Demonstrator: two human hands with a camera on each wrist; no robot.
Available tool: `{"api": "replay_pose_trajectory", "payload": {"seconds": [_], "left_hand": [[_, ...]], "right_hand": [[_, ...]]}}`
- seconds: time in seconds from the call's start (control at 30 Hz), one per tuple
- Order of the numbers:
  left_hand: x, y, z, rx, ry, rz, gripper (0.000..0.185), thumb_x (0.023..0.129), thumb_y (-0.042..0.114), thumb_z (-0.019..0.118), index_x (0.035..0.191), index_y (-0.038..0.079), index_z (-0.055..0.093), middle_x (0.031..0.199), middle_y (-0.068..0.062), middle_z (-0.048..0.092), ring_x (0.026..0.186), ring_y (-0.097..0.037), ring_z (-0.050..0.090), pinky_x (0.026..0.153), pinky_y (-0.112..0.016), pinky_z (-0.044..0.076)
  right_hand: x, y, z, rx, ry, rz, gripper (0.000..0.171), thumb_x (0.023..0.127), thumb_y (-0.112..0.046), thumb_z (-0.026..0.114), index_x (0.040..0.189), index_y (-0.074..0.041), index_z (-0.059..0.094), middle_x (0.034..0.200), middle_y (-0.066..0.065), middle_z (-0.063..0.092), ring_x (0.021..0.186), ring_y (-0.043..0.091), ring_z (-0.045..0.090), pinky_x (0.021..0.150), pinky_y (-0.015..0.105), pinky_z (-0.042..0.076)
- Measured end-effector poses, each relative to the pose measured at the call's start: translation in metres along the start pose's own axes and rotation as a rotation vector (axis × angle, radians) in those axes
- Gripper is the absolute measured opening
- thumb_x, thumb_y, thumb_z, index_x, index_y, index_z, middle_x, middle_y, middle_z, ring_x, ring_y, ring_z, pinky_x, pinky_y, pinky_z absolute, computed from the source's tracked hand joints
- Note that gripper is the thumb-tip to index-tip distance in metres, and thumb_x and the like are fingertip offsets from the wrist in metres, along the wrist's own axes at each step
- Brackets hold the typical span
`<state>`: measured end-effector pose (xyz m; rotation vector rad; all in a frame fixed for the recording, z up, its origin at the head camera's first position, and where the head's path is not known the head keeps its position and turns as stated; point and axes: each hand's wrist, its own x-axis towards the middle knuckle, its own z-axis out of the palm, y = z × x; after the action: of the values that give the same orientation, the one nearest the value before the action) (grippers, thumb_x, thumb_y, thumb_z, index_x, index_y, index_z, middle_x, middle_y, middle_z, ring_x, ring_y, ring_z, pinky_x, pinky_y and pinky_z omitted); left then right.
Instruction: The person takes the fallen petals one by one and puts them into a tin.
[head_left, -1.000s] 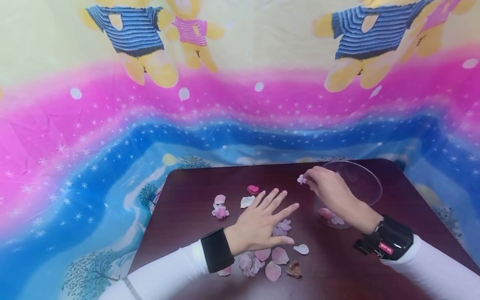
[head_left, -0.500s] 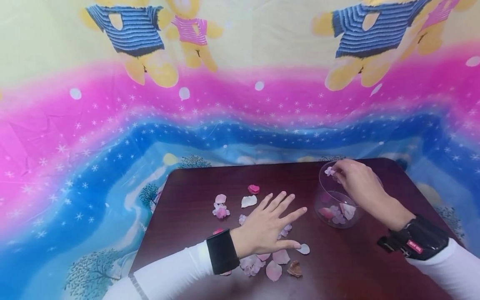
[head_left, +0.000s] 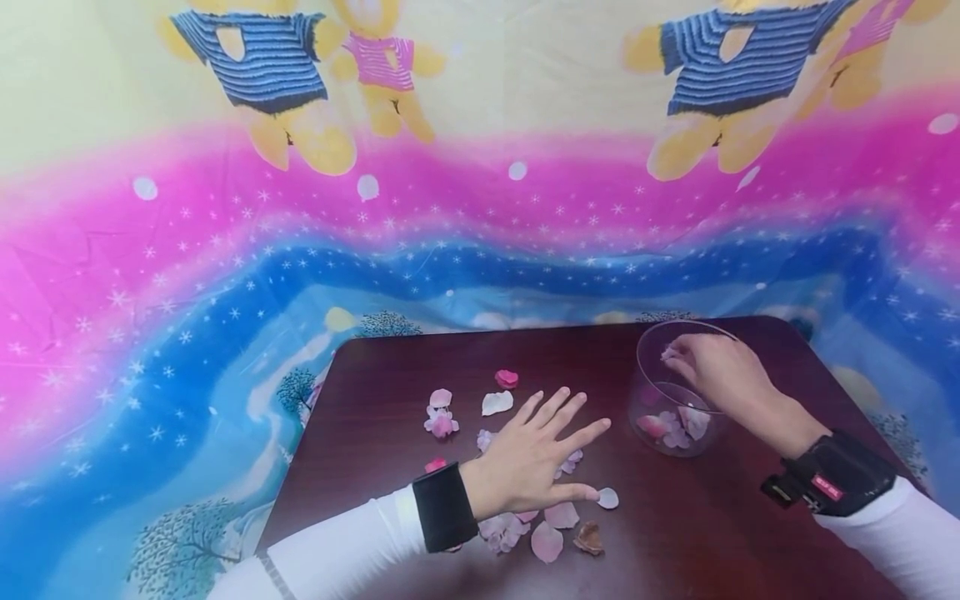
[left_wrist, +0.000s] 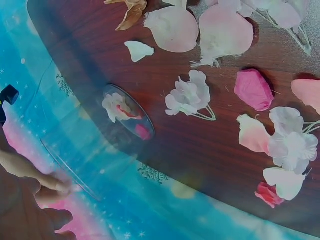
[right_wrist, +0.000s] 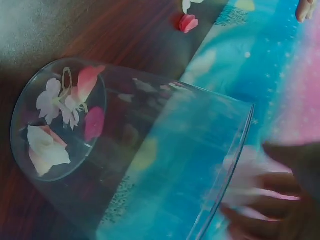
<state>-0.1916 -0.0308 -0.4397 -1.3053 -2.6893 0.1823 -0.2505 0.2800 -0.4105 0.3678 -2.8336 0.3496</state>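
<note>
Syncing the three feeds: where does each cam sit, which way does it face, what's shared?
Head: above, facing forward and down at the table; shows left hand and right hand.
Left wrist: looks across petals to the glass bowl; right-hand fingers at lower left.
Right wrist: looks into the bowl; fingertips at its rim.
Shared: bowl, table.

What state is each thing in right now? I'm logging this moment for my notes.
Left hand: open, fingers spread flat over loose petals on the table.
Right hand: at the rim of the bowl, fingertips pinching a small pale flower.
Glass bowl: upright on the table, a few petals at its bottom.
Loose petals: scattered on the table.
Table: dark wood, partly strewn.
</note>
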Motion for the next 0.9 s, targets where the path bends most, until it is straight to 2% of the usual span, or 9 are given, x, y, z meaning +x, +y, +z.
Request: {"api": "replay_pose_trajectory", "payload": {"seconds": [0.07, 0.13, 0.2, 0.27, 0.53, 0.73, 0.9], "left_hand": [[-0.001, 0.0, 0.0, -0.001, 0.003, -0.001, 0.083, 0.094, 0.078, 0.036, 0.163, 0.039, 0.013, 0.171, -0.003, 0.019, 0.16, -0.024, 0.013, 0.128, -0.048, 0.02], [-0.001, 0.0, 0.0, -0.002, 0.004, 0.002, 0.082, 0.094, 0.078, 0.036, 0.163, 0.038, 0.013, 0.171, -0.003, 0.019, 0.16, -0.024, 0.013, 0.128, -0.048, 0.02], [-0.002, 0.0, 0.0, 0.0, 0.004, 0.007, 0.082, 0.094, 0.078, 0.036, 0.163, 0.038, 0.013, 0.171, -0.003, 0.019, 0.16, -0.024, 0.013, 0.128, -0.048, 0.021], [-0.002, 0.0, 0.0, -0.001, 0.005, 0.01, 0.082, 0.094, 0.078, 0.036, 0.163, 0.038, 0.013, 0.171, -0.003, 0.02, 0.16, -0.024, 0.014, 0.128, -0.048, 0.021], [-0.003, 0.0, 0.0, -0.013, -0.011, 0.002, 0.082, 0.094, 0.078, 0.035, 0.163, 0.039, 0.012, 0.172, -0.003, 0.017, 0.16, -0.024, 0.011, 0.128, -0.048, 0.019], [-0.006, -0.003, 0.004, -0.011, 0.017, -0.008, 0.082, 0.095, 0.077, 0.036, 0.163, 0.037, 0.014, 0.17, -0.005, 0.021, 0.16, -0.025, 0.015, 0.127, -0.049, 0.022], [-0.009, -0.007, 0.004, -0.029, 0.007, -0.03, 0.082, 0.094, 0.078, 0.036, 0.163, 0.038, 0.014, 0.171, -0.005, 0.021, 0.16, -0.025, 0.015, 0.128, -0.049, 0.021]], "right_hand": [[-0.002, 0.002, 0.004, -0.065, -0.094, 0.02, 0.046, 0.097, -0.043, 0.064, 0.118, -0.003, 0.072, 0.101, 0.019, 0.075, 0.099, 0.043, 0.069, 0.083, 0.061, 0.053], [-0.004, 0.005, 0.008, -0.113, -0.186, 0.037, 0.064, 0.099, -0.056, 0.053, 0.132, -0.003, 0.065, 0.119, 0.027, 0.069, 0.115, 0.049, 0.062, 0.093, 0.066, 0.048], [-0.007, 0.006, 0.011, -0.126, -0.244, 0.055, 0.074, 0.101, -0.064, 0.042, 0.14, -0.003, 0.059, 0.14, 0.033, 0.056, 0.131, 0.055, 0.048, 0.102, 0.071, 0.04], [-0.009, 0.007, 0.013, -0.121, -0.273, 0.067, 0.078, 0.101, -0.066, 0.036, 0.143, -0.004, 0.055, 0.146, 0.035, 0.048, 0.138, 0.057, 0.038, 0.108, 0.073, 0.032], [-0.01, 0.001, 0.012, -0.09, -0.264, 0.067, 0.082, 0.1, -0.069, 0.035, 0.149, -0.005, 0.048, 0.155, 0.035, 0.035, 0.146, 0.056, 0.025, 0.114, 0.073, 0.021], [-0.014, -0.014, 0.01, -0.058, -0.205, 0.045, 0.082, 0.099, -0.068, 0.041, 0.153, -0.006, 0.044, 0.16, 0.033, 0.029, 0.149, 0.054, 0.021, 0.118, 0.071, 0.015], [-0.018, -0.032, 0.011, -0.034, -0.15, 0.009, 0.08, 0.098, -0.067, 0.045, 0.155, -0.01, 0.041, 0.162, 0.029, 0.028, 0.151, 0.052, 0.02, 0.12, 0.07, 0.011]]}}
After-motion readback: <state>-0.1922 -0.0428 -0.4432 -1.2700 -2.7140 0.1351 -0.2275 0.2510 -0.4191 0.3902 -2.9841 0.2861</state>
